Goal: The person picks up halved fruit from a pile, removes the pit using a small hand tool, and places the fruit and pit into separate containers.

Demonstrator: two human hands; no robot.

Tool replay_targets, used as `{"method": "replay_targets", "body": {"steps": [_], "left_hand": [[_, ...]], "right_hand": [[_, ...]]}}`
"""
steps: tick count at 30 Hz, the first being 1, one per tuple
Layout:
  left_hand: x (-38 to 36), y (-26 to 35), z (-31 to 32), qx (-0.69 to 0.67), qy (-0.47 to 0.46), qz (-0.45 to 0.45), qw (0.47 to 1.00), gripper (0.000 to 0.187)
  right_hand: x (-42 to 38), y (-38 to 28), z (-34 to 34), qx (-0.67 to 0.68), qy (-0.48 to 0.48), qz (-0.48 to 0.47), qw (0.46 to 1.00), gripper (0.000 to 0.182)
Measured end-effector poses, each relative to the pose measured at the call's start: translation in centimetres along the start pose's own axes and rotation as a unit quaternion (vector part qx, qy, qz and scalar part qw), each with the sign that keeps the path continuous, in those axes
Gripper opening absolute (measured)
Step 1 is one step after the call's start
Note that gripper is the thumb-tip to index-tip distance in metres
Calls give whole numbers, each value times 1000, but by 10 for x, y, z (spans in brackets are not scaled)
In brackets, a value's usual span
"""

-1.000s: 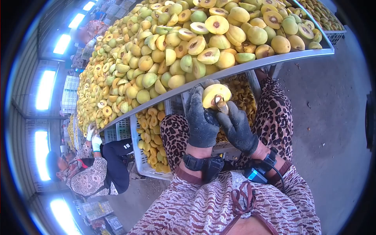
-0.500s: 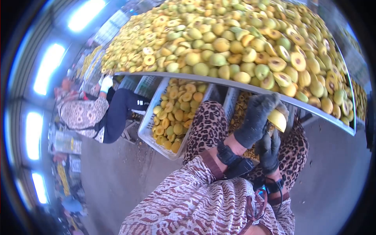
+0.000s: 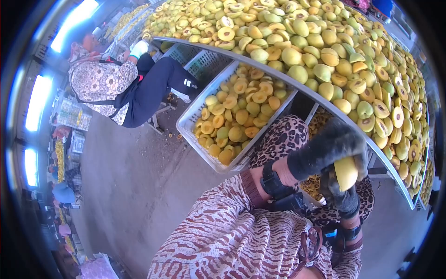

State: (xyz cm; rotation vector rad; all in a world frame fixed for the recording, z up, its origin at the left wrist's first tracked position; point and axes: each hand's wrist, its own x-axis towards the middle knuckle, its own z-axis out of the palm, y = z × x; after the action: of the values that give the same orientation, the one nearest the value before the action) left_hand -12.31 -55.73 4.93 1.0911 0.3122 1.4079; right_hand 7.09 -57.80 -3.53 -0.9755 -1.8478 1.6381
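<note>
Both hands wear dark, dirty gloves. My left hand is closed around the upper part of a yellow fruit, its fingers blurred. Just below and partly behind the fruit is my right hand, with its fingers curled up against it; whatever those fingers grip is hidden. The fruit's smooth skin side faces the camera. Under the hands, between the knees, a container of small brown and orange pieces shows in part.
A raised metal-edged table heaped with halved fruit runs above the knees. Left of the legs stands a white crate of fruit halves. Another person sits at the left by the table, a gloved hand at its edge.
The view has turned, so table, crate and person appear shifted. My hands, still together on the fruit, appear lower and farther right, and the fruit has tilted more upright.
</note>
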Motion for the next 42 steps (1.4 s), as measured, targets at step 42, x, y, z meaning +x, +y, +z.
{"method": "replay_targets", "body": {"steps": [42], "left_hand": [[-118, -45, -506, 922, 150, -203, 295, 58]], "right_hand": [[55, 44, 2, -256, 174, 82, 947, 29]]}}
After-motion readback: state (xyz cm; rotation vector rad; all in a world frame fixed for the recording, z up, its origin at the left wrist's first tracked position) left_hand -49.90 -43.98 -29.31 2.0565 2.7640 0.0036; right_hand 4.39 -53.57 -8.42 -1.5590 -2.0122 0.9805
